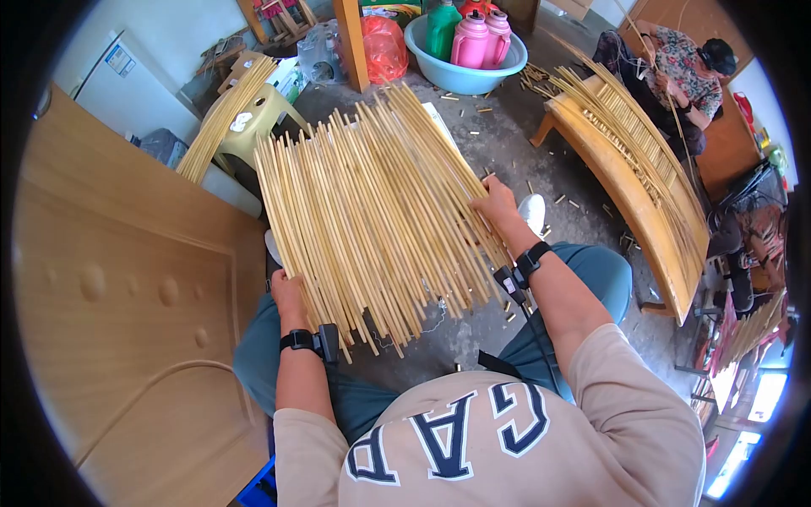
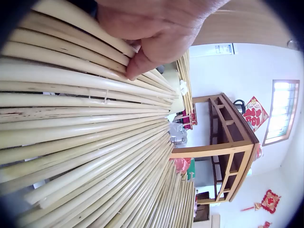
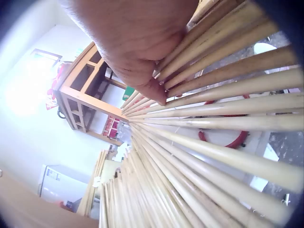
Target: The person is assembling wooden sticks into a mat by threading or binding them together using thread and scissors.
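Observation:
A wide mat of pale thin sticks (image 1: 372,211), joined side by side with thread, spans the space above the person's lap. The left hand (image 1: 289,300) grips its left edge. At the right edge the right hand (image 1: 498,203) holds the outer sticks. In the left wrist view the left hand (image 2: 156,28) has its thumb over the sticks (image 2: 85,142). The right wrist view shows the right hand (image 3: 137,42) with its thumb tip on the sticks (image 3: 213,118); its other fingers are mostly hidden.
A wooden panel (image 1: 127,296) stands close on the left. A stool (image 1: 262,118) bears more sticks. Behind are a blue basin (image 1: 465,78) with flasks and a wooden post (image 1: 351,42). Rightward stands a curved bench (image 1: 625,177) near a seated person (image 1: 684,72). Short offcuts litter the floor (image 1: 574,228).

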The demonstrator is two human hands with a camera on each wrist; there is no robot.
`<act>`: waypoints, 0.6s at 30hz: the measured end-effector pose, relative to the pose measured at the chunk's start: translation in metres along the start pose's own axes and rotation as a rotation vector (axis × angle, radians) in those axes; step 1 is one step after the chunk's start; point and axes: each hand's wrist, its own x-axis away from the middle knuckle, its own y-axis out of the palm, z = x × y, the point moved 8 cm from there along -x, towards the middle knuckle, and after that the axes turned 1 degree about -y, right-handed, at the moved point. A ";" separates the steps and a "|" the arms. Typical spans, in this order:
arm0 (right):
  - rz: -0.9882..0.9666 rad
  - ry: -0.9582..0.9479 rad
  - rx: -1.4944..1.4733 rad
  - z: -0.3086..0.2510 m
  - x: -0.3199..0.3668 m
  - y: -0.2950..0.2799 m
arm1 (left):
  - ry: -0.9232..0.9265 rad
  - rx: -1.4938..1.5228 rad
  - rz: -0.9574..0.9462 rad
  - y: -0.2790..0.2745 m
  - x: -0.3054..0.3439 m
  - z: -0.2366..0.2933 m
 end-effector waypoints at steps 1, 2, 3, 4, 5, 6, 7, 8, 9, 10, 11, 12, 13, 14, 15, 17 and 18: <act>-0.016 0.004 0.013 0.005 0.001 0.006 | -0.007 0.000 0.011 -0.001 0.000 -0.001; -0.015 0.005 0.011 0.009 0.002 0.011 | -0.005 -0.001 0.010 -0.001 0.000 -0.002; 0.003 0.029 -0.007 0.016 0.003 0.015 | -0.010 0.005 0.012 -0.001 -0.001 -0.003; 0.022 0.054 -0.024 0.023 0.003 0.018 | -0.016 0.010 0.013 0.000 -0.001 -0.005; 0.022 0.060 -0.026 0.029 0.003 0.022 | -0.016 0.005 0.009 0.001 -0.001 -0.007; 0.029 0.074 -0.064 0.035 0.003 0.026 | 0.006 0.024 -0.004 0.001 -0.001 -0.006; 0.036 0.090 -0.104 0.039 0.005 0.028 | 0.029 0.041 -0.018 0.001 -0.002 -0.004; 0.023 0.085 -0.143 0.043 0.005 0.030 | 0.027 0.034 -0.027 0.001 -0.003 -0.005; 0.024 0.096 -0.142 0.048 0.006 0.032 | 0.020 0.057 -0.033 0.001 -0.004 -0.006; 0.046 0.065 -0.129 0.047 0.005 0.031 | 0.014 0.080 -0.038 0.001 -0.004 -0.008; 0.067 0.030 -0.115 0.046 0.004 0.031 | 0.011 0.076 -0.041 0.001 -0.005 -0.008; 0.066 0.035 -0.114 0.047 0.004 0.033 | 0.018 0.081 -0.041 0.001 -0.006 -0.009; 0.092 0.016 -0.086 0.045 0.005 0.032 | 0.024 0.086 -0.039 0.001 -0.006 -0.009; 0.119 -0.007 -0.057 0.041 0.005 0.031 | 0.022 0.086 -0.039 0.000 -0.006 -0.011; 0.118 -0.009 -0.058 0.040 0.005 0.032 | 0.024 0.073 -0.040 0.000 -0.006 -0.011; 0.103 0.141 0.060 0.039 0.008 0.027 | 0.037 0.063 -0.040 0.000 -0.004 -0.002; 0.107 0.139 0.057 0.036 0.009 0.024 | 0.013 0.024 -0.022 0.000 -0.002 -0.001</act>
